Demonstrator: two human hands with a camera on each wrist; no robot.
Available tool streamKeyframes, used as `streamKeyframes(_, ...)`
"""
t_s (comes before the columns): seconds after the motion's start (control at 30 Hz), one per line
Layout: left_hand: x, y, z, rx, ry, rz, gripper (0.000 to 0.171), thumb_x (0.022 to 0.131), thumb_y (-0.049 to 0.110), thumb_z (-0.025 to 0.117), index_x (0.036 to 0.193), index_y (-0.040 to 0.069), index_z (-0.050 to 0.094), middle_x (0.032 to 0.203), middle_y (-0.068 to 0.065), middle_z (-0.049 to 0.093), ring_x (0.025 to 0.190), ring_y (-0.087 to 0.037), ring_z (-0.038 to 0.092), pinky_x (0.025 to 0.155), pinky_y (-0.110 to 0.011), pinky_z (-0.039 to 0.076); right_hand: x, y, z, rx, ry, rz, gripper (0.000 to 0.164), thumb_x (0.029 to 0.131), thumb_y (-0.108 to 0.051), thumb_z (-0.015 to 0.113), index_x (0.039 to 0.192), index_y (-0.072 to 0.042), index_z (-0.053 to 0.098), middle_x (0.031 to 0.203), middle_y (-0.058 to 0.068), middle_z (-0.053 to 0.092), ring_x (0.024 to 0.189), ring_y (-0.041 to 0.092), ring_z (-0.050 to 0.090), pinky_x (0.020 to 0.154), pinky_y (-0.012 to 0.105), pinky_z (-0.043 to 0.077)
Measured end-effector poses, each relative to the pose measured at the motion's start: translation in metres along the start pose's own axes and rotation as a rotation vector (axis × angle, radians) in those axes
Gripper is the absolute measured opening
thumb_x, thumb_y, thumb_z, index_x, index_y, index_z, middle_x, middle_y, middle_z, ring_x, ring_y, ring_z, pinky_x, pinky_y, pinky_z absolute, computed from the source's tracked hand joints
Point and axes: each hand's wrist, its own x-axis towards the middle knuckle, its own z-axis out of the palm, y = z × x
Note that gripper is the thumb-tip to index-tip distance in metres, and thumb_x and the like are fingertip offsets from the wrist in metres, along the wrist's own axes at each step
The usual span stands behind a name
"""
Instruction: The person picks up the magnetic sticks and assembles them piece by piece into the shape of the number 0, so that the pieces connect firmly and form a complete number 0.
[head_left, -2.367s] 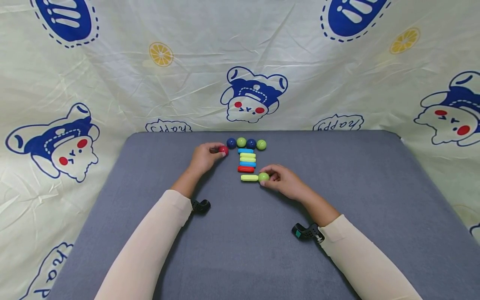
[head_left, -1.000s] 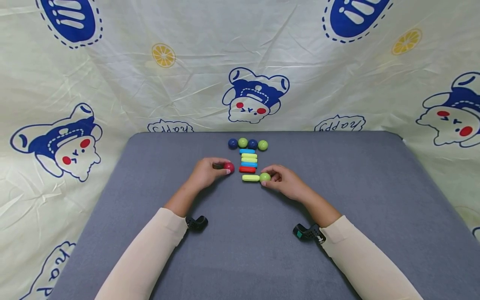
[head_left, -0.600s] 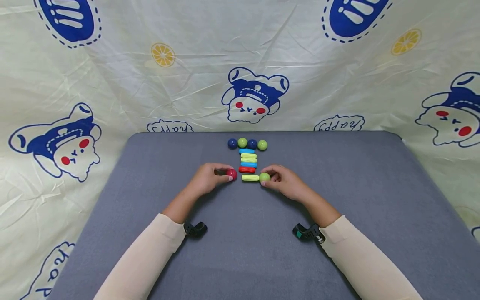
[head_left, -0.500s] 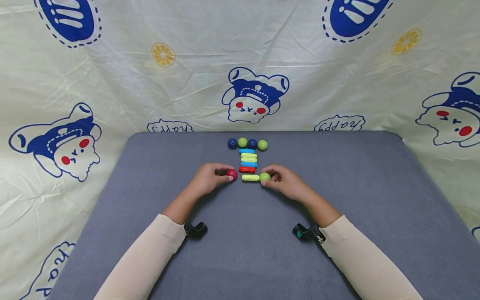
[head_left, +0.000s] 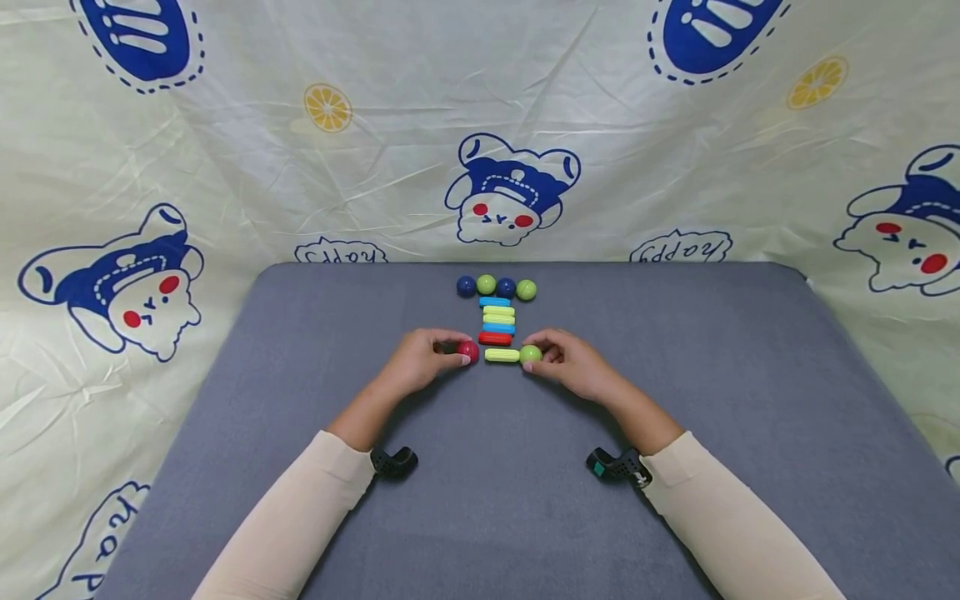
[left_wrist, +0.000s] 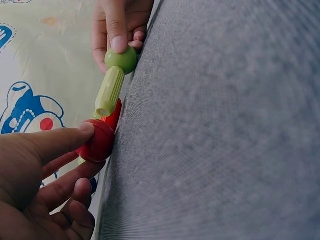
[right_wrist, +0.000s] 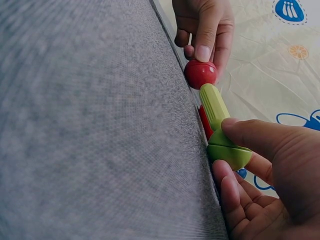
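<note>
Between thumb and fingers my left hand (head_left: pixel 424 360) pinches a red ball (head_left: pixel 468 352). My right hand (head_left: pixel 572 360) pinches a green ball (head_left: pixel 531 354), which is joined to the right end of a yellow-green ridged stick (head_left: pixel 502 356). The stick's free end points at the red ball, with a small gap between them in the head view. A hole shows in that end in the left wrist view, where the red ball (left_wrist: pixel 98 141) sits just in front of it. Right behind the stick lies a red stick (head_left: pixel 495 339).
Beyond the red stick, blue sticks (head_left: pixel 498 329) and yellow sticks (head_left: pixel 498 311) lie in a column. At the back is a row of balls, dark blue (head_left: pixel 467 287) and green (head_left: pixel 527 290). All rest on a grey table (head_left: pixel 480 517) before a printed curtain (head_left: pixel 405 167).
My left hand has brought the red ball from beside the back row toward me and rightward, to the stick's free end. My right hand has stayed in place holding the green ball.
</note>
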Motion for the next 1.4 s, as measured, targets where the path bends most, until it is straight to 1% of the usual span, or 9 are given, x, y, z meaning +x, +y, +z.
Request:
streamKeyframes(0.13,0.0001,-0.0021,0.0002,-0.005,0.005,0.023,0.032,0.090,0.027,0.078,0.121,0.022,0.075,0.086,-0.005,0.064,0.073,-0.018,0.050,0.061,-0.027,0.037,-0.0004,-0.0004,0.0000,-0.002,0.003,0.003,0.036,0.093,-0.020,0.074,0.126,-0.011,0.066,0.110,0.010,0.063,0.089,0.019,0.056,0.077,0.030,0.047)
streamKeyframes(0.27,-0.0001,-0.0040,0.0008,-0.018,0.008,0.040,0.032,0.090,0.026,0.078,0.121,0.021,0.075,0.084,-0.005,0.062,0.071,-0.017,0.050,0.060,-0.026,0.037,-0.0003,-0.0005,0.0000,-0.006,0.003,0.003,0.036,0.093,-0.020,0.074,0.126,-0.011,0.066,0.111,0.010,0.063,0.089,0.019,0.056,0.077,0.030,0.047)
streamKeyframes(0.57,-0.0010,-0.0079,0.0061,-0.046,0.010,0.075,0.032,0.089,0.025,0.079,0.121,0.022,0.075,0.093,-0.005,0.066,0.079,-0.017,0.055,0.066,-0.027,0.042,0.0002,-0.0009,0.0008,0.000,0.000,0.012,0.036,0.093,-0.021,0.074,0.126,-0.011,0.066,0.111,0.010,0.062,0.089,0.019,0.055,0.077,0.032,0.047)
streamKeyframes(0.73,-0.0010,-0.0071,0.0070,-0.048,0.005,0.083,0.033,0.090,0.026,0.078,0.122,0.023,0.075,0.092,-0.004,0.066,0.080,-0.017,0.056,0.067,-0.027,0.043,-0.0002,-0.0006,0.0011,0.006,0.002,0.006,0.036,0.093,-0.020,0.075,0.127,-0.011,0.066,0.112,0.010,0.063,0.090,0.019,0.056,0.078,0.031,0.047)
streamKeyframes(1.07,-0.0012,-0.0065,0.0084,-0.062,0.020,0.095,0.033,0.090,0.025,0.078,0.123,0.022,0.074,0.099,-0.005,0.069,0.085,-0.017,0.058,0.070,-0.027,0.045,-0.0006,0.0001,0.0013,0.002,0.011,0.000,0.035,0.092,-0.020,0.075,0.125,-0.011,0.066,0.111,0.010,0.063,0.089,0.019,0.056,0.077,0.031,0.047)
streamKeyframes(1.3,-0.0030,-0.0053,0.0082,-0.054,0.018,0.095,0.034,0.091,0.024,0.076,0.125,0.022,0.073,0.102,-0.006,0.068,0.088,-0.018,0.058,0.071,-0.026,0.044,0.0000,0.0011,0.0017,0.002,0.009,-0.003,0.035,0.092,-0.020,0.076,0.125,-0.011,0.066,0.110,0.010,0.062,0.089,0.019,0.055,0.077,0.030,0.047)
streamKeyframes(1.4,-0.0026,-0.0052,0.0084,-0.043,0.028,0.109,0.034,0.091,0.024,0.077,0.124,0.022,0.074,0.104,-0.006,0.069,0.087,-0.017,0.059,0.071,-0.026,0.045,-0.0003,0.0006,0.0014,0.005,0.007,-0.002,0.035,0.091,-0.020,0.076,0.124,-0.011,0.066,0.109,0.009,0.061,0.089,0.019,0.055,0.076,0.029,0.047)
